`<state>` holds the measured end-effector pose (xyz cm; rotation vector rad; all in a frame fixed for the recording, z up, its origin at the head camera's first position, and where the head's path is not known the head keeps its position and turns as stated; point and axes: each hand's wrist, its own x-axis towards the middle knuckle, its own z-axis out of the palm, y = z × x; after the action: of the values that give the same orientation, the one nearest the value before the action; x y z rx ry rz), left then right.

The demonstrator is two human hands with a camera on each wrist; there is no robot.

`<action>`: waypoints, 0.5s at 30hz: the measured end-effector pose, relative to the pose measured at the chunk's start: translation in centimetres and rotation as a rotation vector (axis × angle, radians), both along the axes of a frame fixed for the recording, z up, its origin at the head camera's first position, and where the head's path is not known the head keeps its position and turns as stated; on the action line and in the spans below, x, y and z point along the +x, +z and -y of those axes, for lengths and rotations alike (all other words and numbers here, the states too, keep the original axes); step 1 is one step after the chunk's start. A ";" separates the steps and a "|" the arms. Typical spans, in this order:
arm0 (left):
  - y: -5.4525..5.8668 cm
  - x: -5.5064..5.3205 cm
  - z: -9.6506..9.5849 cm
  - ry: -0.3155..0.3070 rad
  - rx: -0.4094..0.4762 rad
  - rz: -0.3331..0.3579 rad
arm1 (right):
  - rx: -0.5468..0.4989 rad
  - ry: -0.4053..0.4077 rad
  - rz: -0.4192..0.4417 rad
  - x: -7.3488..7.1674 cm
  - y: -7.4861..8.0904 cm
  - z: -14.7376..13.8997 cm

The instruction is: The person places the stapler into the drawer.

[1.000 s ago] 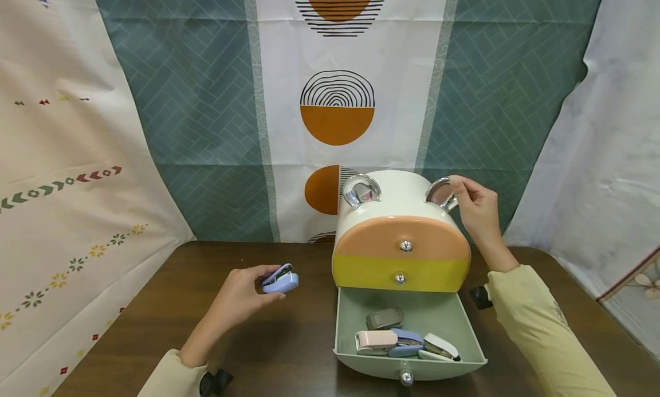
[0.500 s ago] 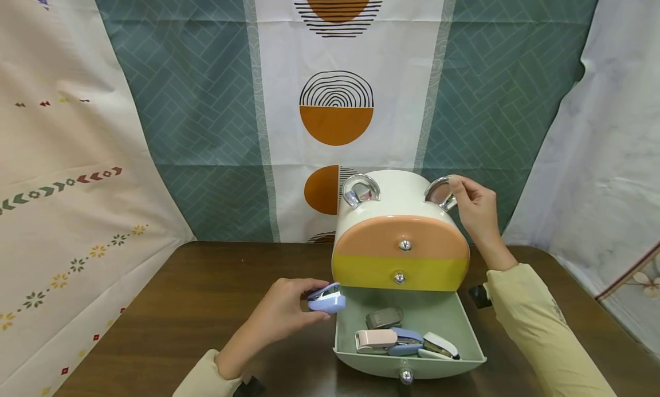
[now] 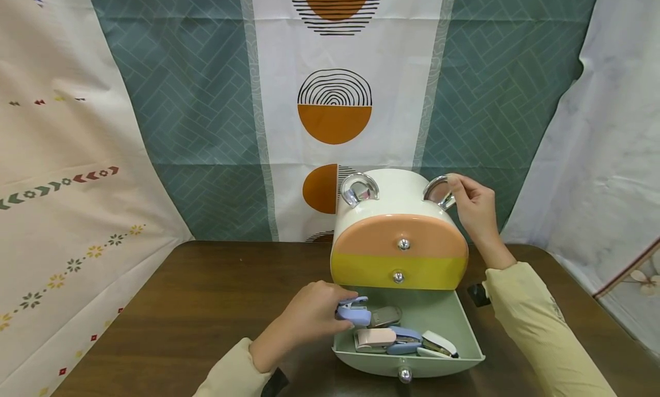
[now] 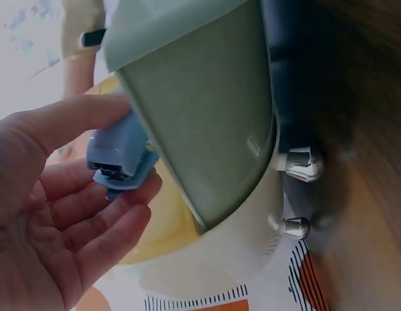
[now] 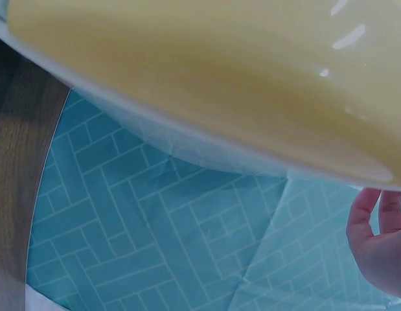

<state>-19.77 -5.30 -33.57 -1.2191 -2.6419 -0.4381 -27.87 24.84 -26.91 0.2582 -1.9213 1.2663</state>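
My left hand (image 3: 315, 310) pinches a periwinkle-blue mini stapler (image 3: 353, 314) between thumb and fingers. It is over the left side of a pulled-out green drawer (image 3: 430, 311). Inside lie a grey stapler (image 3: 388, 315), a pink one, another blue one (image 3: 405, 341) and a white one (image 3: 438, 344). In the left wrist view the held stapler (image 4: 119, 146) is beside the drawer's wall (image 4: 187, 110). With thumb and fingers, my right hand (image 3: 476, 209) grips the right chrome ear (image 3: 428, 189) of the rounded cabinet (image 3: 394, 193). Part of that ear is hidden behind the thumb.
The cabinet's orange drawer (image 3: 371, 236) and yellow drawer (image 3: 361, 269) are closed, each with a chrome knob. A second chrome ear (image 3: 344, 192) is on the left. Everything stands on a dark wooden table (image 3: 206, 305), with a patterned cloth (image 3: 206, 99) hanging behind.
My left hand has carried the blue stapler rightward from above the table to over the green drawer. My right hand has stayed on the cabinet's ear.
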 end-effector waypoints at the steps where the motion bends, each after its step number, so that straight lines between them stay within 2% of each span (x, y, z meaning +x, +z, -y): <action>1: 0.0 0.0 -0.2 0.004 -0.034 -0.018 | -0.003 0.003 0.001 0.0 0.0 0.0; 4: -0.3 -0.2 -0.9 0.018 -0.134 -0.091 | -0.005 0.000 0.007 0.0 0.0 0.0; 8: -0.7 -0.2 -1.7 0.032 -0.216 -0.178 | -0.008 0.010 0.007 -0.2 0.0 0.0; 15: -1.2 -0.1 -2.9 0.082 -0.301 -0.255 | -0.012 0.014 -0.008 -0.2 0.0 -0.1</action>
<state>-19.83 -2.37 -34.73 -1.1499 -2.5837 0.1280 -28.07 24.99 -26.91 0.2704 -1.9075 1.2842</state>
